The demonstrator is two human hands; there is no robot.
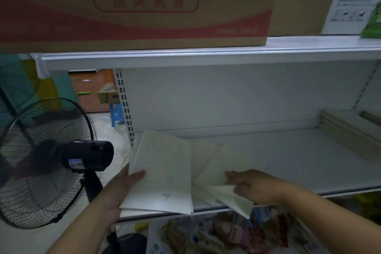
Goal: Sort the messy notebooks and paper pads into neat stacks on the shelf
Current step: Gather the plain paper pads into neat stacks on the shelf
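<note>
Overhead, carton [134, 16] reading 烧烤风味, blue-inked notebook [162, 171], plain pad [233, 200]

Black fan [47, 161], cardboard box [136, 4] overhead

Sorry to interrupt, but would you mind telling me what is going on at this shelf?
A person is tidying pale notebooks on a white shelf. The left hand holds a small stack at its left end, thumb on the top cover. The right hand grips a loose notebook that overhangs the front edge. A neat stack lies at the far right.
</note>
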